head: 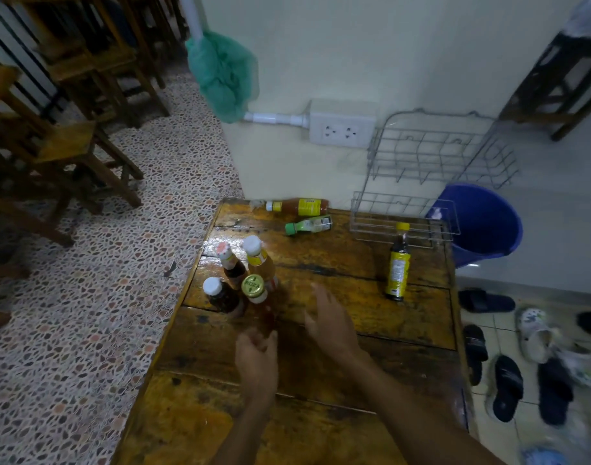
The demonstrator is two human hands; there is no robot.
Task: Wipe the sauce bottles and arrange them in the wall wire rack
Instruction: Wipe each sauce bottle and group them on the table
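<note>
Several sauce bottles stand together at the table's left edge: a pink-capped one (224, 253), a white-capped one with a yellow label (255, 253), a dark white-capped one (217, 293) and a gold-capped red one (255, 290). My left hand (257, 359) curls round the base of the gold-capped bottle. My right hand (332, 322) hovers open just right of it, fingers spread. An orange sauce bottle (299, 206) and a green-capped bottle (309, 224) lie on their sides at the far edge. A dark yellow-capped bottle (398, 263) stands at the right. The wire rack (435, 156) hangs empty on the wall.
The wooden table (320, 374) is wet and shiny near the bottles. A blue bucket (485, 223) stands below the rack's right side. A wall socket (341, 129) and a green net (223, 72) hang to the left. Sandals (508, 387) lie on the floor; wooden chairs (69, 135) stand at the left.
</note>
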